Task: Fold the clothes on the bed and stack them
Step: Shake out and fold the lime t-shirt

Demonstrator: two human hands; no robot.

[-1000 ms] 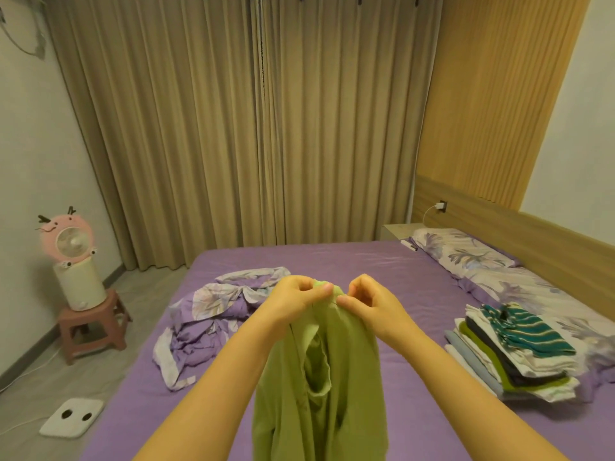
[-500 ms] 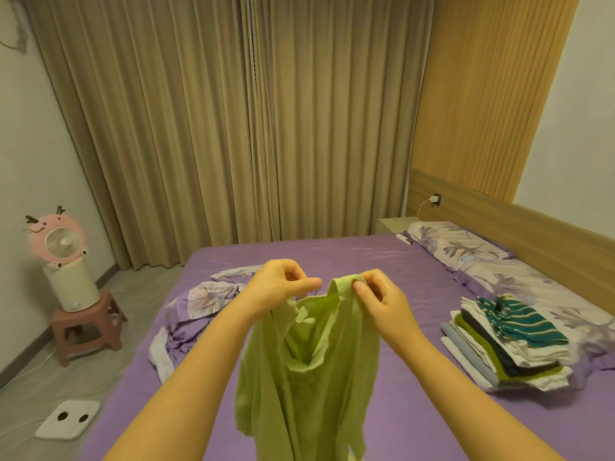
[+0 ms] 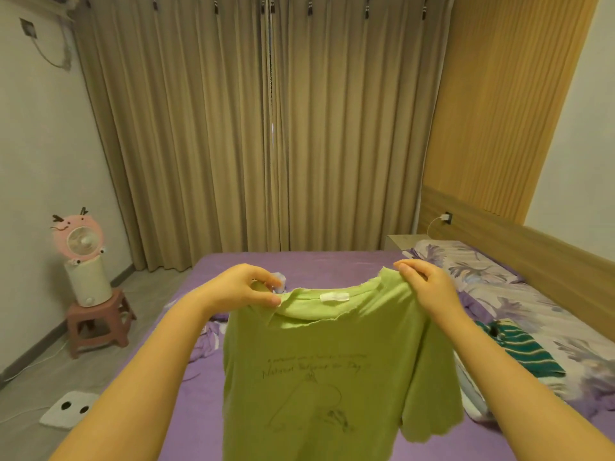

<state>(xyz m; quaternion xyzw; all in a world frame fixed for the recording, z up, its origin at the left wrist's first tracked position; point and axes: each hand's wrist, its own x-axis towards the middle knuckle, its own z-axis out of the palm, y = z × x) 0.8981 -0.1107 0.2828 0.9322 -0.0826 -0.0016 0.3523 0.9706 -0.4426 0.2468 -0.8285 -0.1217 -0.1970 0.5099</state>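
A light green T-shirt (image 3: 319,371) hangs spread out in front of me above the purple bed (image 3: 332,264), its white neck label and a faint dark print showing. My left hand (image 3: 243,287) pinches the shirt's left shoulder by the collar. My right hand (image 3: 422,284) grips the right shoulder. To the right, a stack of folded clothes (image 3: 522,354) with a green-and-white striped piece on top lies on the bed, partly hidden by my right arm. A crumpled purple floral cloth (image 3: 206,341) lies behind my left arm, mostly hidden.
Floral pillows (image 3: 466,264) lie along the wooden headboard (image 3: 532,247) at right. A pink fan on a white cylinder (image 3: 83,257) stands on a small stool (image 3: 96,324) left of the bed. A white scale (image 3: 68,409) lies on the floor. Curtains close off the far wall.
My hands have moved apart, stretching the bunched green shirt open so that it hangs flat by its shoulders. The camera has tilted up a little.
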